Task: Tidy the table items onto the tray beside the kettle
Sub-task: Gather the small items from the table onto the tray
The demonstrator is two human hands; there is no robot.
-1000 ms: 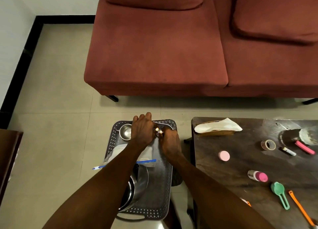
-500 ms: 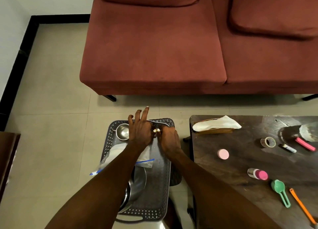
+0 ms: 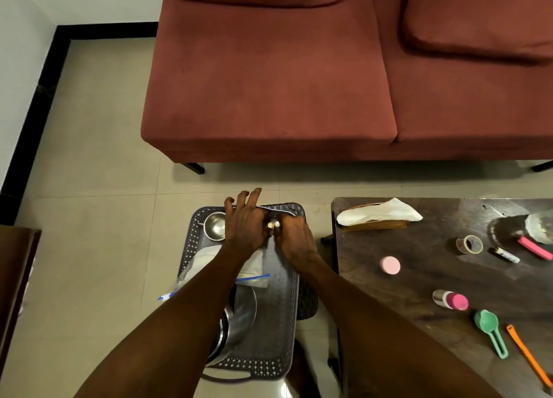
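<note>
Fingers of left hand [image 3: 244, 228] spread wider above tray [image 3: 278, 331].

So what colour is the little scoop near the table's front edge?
Green; the scoop on the table shows in the head view, the only one.

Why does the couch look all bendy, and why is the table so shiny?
Head view: the wide lens bows the sofa edges; light glares off the dark table near its far right corner; the hands over the tray look sharp.

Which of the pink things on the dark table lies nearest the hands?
The flat round pink disc, lying alone toward the table's left; the pink-capped bottle and pink bar sit farther right.
</note>
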